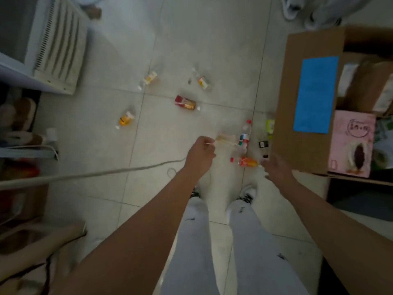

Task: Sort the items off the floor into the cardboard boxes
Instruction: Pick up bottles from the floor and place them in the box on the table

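Note:
Several small bottles and packets lie scattered on the pale tiled floor: a red and gold packet (185, 102), an orange bottle (125, 119), two small bottles (150, 78) (202, 81) farther off, a red-capped bottle (245, 136) and an orange one (246, 161) near my feet. My left hand (201, 155) is closed on a clear plastic bottle (226, 139), blurred, held above the floor. My right hand (276, 167) hangs with fingers spread beside a large cardboard box (282, 133) with a blue label at the right.
The box holds a pink carton (350, 143) and other packages. A white ribbed appliance (55, 45) stands at the upper left. A grey cable (95, 173) runs across the floor at the left. Shelving with clutter fills the left edge. My shoes (246, 194) stand below the hands.

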{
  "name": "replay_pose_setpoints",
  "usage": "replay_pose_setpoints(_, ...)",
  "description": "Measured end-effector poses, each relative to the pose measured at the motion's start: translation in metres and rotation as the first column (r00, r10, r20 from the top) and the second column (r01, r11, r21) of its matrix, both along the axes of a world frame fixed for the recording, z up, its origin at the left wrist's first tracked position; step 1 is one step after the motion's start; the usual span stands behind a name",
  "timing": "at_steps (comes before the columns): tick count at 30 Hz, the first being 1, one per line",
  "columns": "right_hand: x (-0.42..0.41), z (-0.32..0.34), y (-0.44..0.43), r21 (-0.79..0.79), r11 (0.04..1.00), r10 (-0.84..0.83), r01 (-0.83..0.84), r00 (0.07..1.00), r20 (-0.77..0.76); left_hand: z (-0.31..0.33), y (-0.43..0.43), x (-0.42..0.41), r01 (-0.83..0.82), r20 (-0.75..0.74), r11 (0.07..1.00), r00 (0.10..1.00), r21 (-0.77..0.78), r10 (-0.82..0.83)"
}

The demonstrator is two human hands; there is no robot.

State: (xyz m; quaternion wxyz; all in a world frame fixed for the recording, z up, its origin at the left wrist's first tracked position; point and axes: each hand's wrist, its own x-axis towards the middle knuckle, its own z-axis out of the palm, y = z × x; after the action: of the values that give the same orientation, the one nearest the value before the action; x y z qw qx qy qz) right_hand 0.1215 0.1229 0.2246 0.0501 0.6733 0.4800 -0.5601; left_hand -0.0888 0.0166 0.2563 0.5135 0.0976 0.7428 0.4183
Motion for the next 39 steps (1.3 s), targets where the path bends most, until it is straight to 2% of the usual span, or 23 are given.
replay_pose_setpoints(3, -0.011, -0.072, 0.009, -0.014, 0.999, -0.038, 0.038, 0.999, -0.017, -0.066, 0.005, -0.002, -0.051, 0.001, 0.999, 0.999, 0.003, 0.051)
replay_pose_setpoints(5, -0.019, -0.129, 0.011, 0.009, 1.000, 0.002, -0.002, 1.000, -0.012, -0.117, 0.006, 0.004, -0.062, 0.013, 0.998, 0.998, 0.011, 0.062)
replay_pose_setpoints(9, -0.025, -0.234, 0.002, 0.057, 0.997, 0.057, -0.060, 0.997, 0.053, -0.216, -0.002, 0.041, 0.043, 0.007, 0.996, 0.999, -0.080, -0.043)
replay_pose_setpoints(15, -0.020, -0.362, -0.003, 0.046, 0.998, 0.022, -0.033, 0.975, 0.221, -0.335, 0.007, 0.068, 0.072, 0.066, 0.994, 0.996, -0.085, -0.067)
replay_pose_setpoints(22, -0.027, -0.469, 0.001, 0.094, 0.992, 0.046, -0.087, 0.928, 0.370, -0.440, 0.008, 0.060, 0.103, 0.110, 0.988, 0.990, -0.115, -0.091)
replay_pose_setpoints(26, -0.044, -0.514, 0.004, 0.169, 0.978, 0.045, -0.122, 0.915, 0.401, -0.476, -0.004, 0.058, 0.159, 0.084, 0.976, 0.985, -0.147, -0.148)
replay_pose_setpoints(30, -0.061, -0.542, 0.011, 0.146, 0.972, 0.105, -0.184, 0.896, 0.431, -0.498, -0.011, 0.055, 0.155, 0.093, 0.974, 0.986, -0.165, -0.141)
replay_pose_setpoints(32, -0.064, -0.547, 0.013, 0.138, 0.948, 0.195, -0.288, 0.864, 0.463, -0.504, -0.011, 0.052, 0.161, 0.081, 0.974, 0.985, -0.161, -0.150)
replay_pose_setpoints(34, -0.060, -0.545, 0.011, 0.122, 0.880, 0.347, -0.459, 0.797, 0.495, -0.506, -0.009, 0.048, 0.170, 0.065, 0.973, 0.985, -0.157, -0.162)
replay_pose_setpoints(36, -0.044, -0.539, 0.006, 0.072, 0.743, 0.529, -0.666, 0.649, 0.546, -0.507, -0.007, 0.044, 0.179, 0.051, 0.971, 0.984, -0.160, -0.173)
replay_pose_setpoints(39, 0.001, -0.529, -0.002, 0.025, 0.556, 0.647, -0.831, 0.451, 0.615, -0.507, -0.004, 0.041, 0.199, 0.036, 0.967, 0.980, -0.160, -0.196)
